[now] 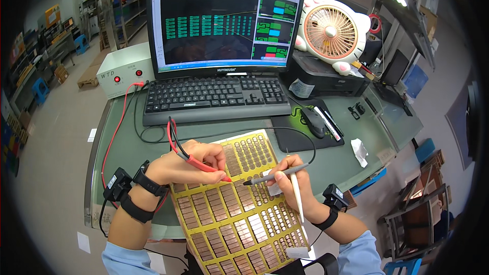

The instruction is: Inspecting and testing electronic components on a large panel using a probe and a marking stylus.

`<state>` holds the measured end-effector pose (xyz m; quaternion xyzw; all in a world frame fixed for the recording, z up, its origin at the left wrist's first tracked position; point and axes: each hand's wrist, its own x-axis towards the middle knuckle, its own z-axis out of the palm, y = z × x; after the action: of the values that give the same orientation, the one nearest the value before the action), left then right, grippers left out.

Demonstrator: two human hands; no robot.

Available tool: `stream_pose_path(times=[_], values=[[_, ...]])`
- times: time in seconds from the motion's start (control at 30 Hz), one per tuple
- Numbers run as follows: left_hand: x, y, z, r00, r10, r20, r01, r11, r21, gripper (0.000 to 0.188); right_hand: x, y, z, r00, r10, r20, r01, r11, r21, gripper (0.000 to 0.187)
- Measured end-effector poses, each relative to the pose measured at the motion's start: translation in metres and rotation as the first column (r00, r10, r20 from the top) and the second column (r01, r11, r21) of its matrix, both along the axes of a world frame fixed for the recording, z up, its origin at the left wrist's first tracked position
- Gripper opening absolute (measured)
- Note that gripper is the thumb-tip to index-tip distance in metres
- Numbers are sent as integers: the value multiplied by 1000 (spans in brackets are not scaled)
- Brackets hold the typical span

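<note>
A yellow-framed circuit board panel (222, 224) with copper-coloured strips and rows of small round pads lies tilted in front of me, over the table's near edge. My left hand (186, 165) is closed round a red test probe (200, 165), whose tip points down at the panel's middle. My right hand (293, 178) grips a grey test probe (267, 177), its black tip close to the red one; whether either tip touches the panel I cannot tell. A slim white pen-like stick (297, 196) is also held between the right hand's fingers.
Behind the panel stand a black keyboard (214, 94) and a lit monitor (209, 46). A white box (125, 71) with red sockets feeds the probe leads at left. To the right are a mouse (312, 122), markers (328, 123), crumpled paper (359, 152) and a fan (331, 31) on a printer.
</note>
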<state>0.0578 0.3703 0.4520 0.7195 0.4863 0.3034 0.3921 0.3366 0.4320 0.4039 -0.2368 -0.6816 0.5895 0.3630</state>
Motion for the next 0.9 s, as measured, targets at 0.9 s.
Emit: stream_pose_path(times=[0.9], values=[[0,4,-10,1000,-31,3,31,994,-101,28,3,-1,-9,1000,-7,-1,7,1000,8,17]])
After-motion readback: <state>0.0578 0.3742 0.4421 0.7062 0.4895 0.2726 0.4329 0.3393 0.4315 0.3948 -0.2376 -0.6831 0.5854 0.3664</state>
